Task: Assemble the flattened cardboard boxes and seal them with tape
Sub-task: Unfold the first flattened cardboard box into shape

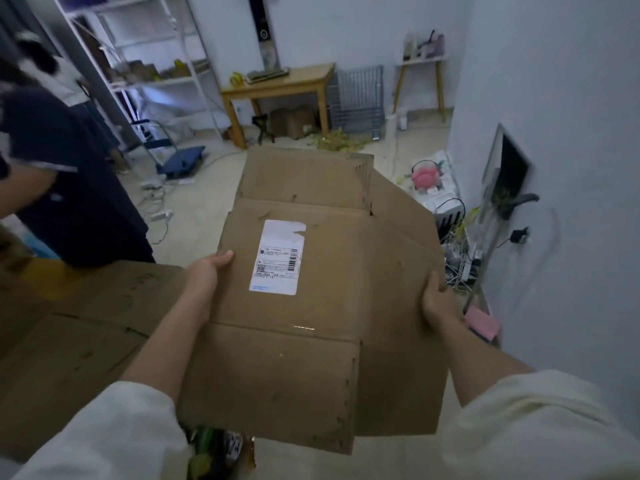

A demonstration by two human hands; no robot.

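One flattened cardboard box [311,306], bearing one white shipping label [278,258], is held in the air by two hands. The left hand [204,275] grips its left edge; the right hand [438,303] grips its right edge. More flat cardboard [79,334] lies lower left.

I log open floor [207,209] ahead beyond the flattened cardboard box [329,306], hemmed left by a cardboard stack [79,327] and a bystander in dark clothes [69,188], right by a white wall [571,168] and tangled cables [460,258].
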